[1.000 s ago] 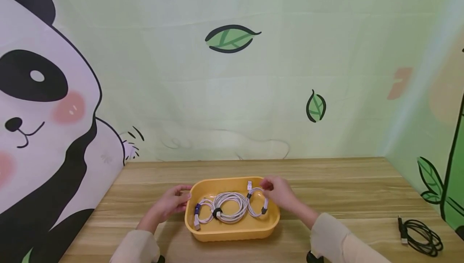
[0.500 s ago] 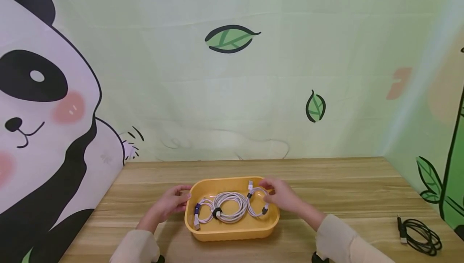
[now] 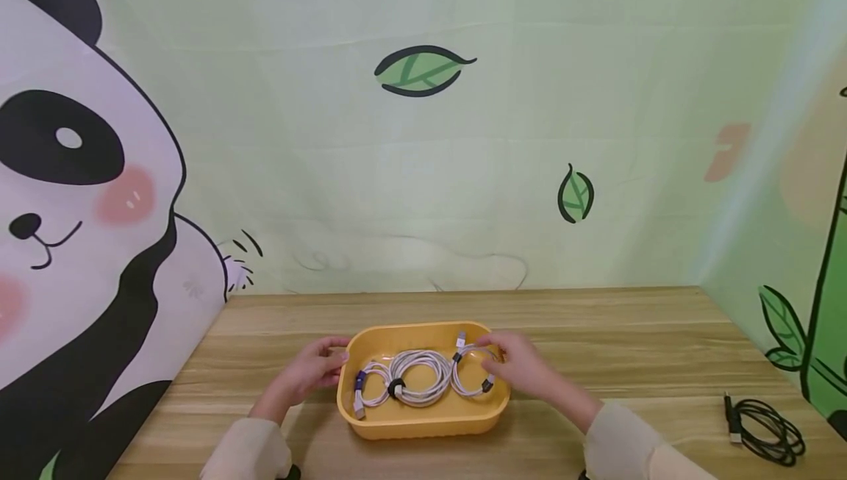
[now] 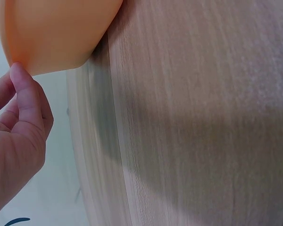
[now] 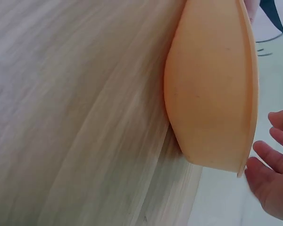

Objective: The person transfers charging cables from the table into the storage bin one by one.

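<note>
A yellow plastic basket [image 3: 423, 430] stands on the wooden table in front of me. Inside it lie three bundled white cables: a small coil [image 3: 376, 386] at left with a blue tie, a larger coil [image 3: 433, 399] in the middle with a black strap, and a USB cable [image 3: 463, 392] at right with dark ties. My left hand [image 3: 311, 371] holds the basket's left end, its thumb at the rim in the left wrist view. Over the right end, my right hand [image 3: 519, 364] has its fingers parted around the right cable's loop; the right wrist view shows them loosely spread beside the rim.
A coiled black cable [image 3: 770, 432] lies at the table's right side. Behind the wooden table [image 3: 595, 311] hangs a pale green backdrop [image 3: 317, 134] with a printed panda and leaves.
My right hand has shifted a little right and its fingers have parted. The right cable's loop and plug have slid slightly right. My left hand and the basket stay in place.
</note>
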A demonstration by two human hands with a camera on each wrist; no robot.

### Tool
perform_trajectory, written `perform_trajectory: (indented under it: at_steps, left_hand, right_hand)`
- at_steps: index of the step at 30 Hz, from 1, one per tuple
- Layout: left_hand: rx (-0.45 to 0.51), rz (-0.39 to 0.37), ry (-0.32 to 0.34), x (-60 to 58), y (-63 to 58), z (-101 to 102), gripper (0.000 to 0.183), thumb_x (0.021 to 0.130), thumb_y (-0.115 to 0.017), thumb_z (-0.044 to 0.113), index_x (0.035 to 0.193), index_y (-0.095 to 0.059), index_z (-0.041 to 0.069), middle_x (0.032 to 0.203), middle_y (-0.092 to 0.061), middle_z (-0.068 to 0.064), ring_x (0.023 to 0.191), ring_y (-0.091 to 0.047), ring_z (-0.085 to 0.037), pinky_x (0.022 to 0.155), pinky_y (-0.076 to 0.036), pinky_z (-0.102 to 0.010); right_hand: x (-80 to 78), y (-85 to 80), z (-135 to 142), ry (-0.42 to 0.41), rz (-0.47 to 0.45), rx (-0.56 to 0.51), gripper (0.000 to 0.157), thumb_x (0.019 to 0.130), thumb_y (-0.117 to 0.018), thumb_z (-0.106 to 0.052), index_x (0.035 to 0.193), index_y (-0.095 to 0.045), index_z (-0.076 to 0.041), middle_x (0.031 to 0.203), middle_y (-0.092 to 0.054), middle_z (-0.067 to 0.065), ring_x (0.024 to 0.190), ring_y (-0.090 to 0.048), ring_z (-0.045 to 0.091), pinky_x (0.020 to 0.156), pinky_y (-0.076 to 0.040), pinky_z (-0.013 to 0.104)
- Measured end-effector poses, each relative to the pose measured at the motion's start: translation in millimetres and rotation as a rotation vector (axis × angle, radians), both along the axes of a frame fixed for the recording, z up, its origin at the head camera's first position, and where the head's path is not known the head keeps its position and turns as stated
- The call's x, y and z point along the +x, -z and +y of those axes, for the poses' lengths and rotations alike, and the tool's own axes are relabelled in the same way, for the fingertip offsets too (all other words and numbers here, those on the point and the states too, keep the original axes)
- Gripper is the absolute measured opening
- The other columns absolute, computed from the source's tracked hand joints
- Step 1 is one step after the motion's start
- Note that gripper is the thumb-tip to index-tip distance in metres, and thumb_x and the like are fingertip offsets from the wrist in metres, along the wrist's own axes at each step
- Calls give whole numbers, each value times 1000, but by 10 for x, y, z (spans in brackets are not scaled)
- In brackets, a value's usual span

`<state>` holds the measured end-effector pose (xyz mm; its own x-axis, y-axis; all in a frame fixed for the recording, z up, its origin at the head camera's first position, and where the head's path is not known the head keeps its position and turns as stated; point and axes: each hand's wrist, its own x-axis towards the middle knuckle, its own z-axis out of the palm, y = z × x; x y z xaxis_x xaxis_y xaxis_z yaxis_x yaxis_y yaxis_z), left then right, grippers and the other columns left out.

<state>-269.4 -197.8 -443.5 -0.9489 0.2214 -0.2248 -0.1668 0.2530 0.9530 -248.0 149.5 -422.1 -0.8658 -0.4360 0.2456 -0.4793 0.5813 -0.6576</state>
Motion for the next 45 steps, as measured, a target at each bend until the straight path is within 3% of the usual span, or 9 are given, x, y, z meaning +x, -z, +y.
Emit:
perform_trajectory:
  at_steps: [6,9,15,25,32,45]
  left_hand:
    - [-3,3,9,4,9,-14,43,91,-47,14,128,-36,-4,91,-50,-8,72,-52,-11,61,-48,-23]
    - [2,2,15,2,9,-18,43,91,-47,14,129,-35,-4,91,-50,-8,72,-52,-10,61,-48,-22]
    - [7,4,22,4,18,-20,44,91,-48,14,128,-35,-5,91,-51,-8,72,-52,-10,62,-48,-22]
    - [2,4,21,13,8,-14,44,91,-47,14,129,-35,-5,91,-50,-8,72,-52,-11,62,-48,-23]
    - [10,-5,19,3,5,-14,43,91,-47,14,128,-35,-5,90,-50,-8,72,-52,-11,61,-48,-22]
    - [5,-2,26,3,5,-12,43,91,-46,14,128,-35,-5,90,-50,-8,73,-51,-11,61,-48,-22]
  right_hand:
    - [116,3,7,-16,188,265,39,82,-60,-24,115,-56,-4,120,-53,19,117,-40,40,94,-32,57]
    - [158,34,5,0,204,335,47,83,-59,-33,121,-52,-8,127,-47,20,124,-32,41,94,-28,60]
    - [220,82,-18,26,178,419,57,82,-57,-41,129,-45,-11,133,-39,21,129,-22,40,97,-23,62]
    - [223,80,-71,64,141,535,63,80,-58,-42,132,-41,-9,139,-33,15,132,-17,36,98,-20,62]
    - [176,45,-104,63,49,611,69,79,-58,-45,134,-37,-9,144,-25,11,135,-10,33,101,-12,62]
    - [125,8,-181,74,-49,713,62,81,-59,-37,133,-39,-8,143,-26,10,136,-5,31,103,-5,60]
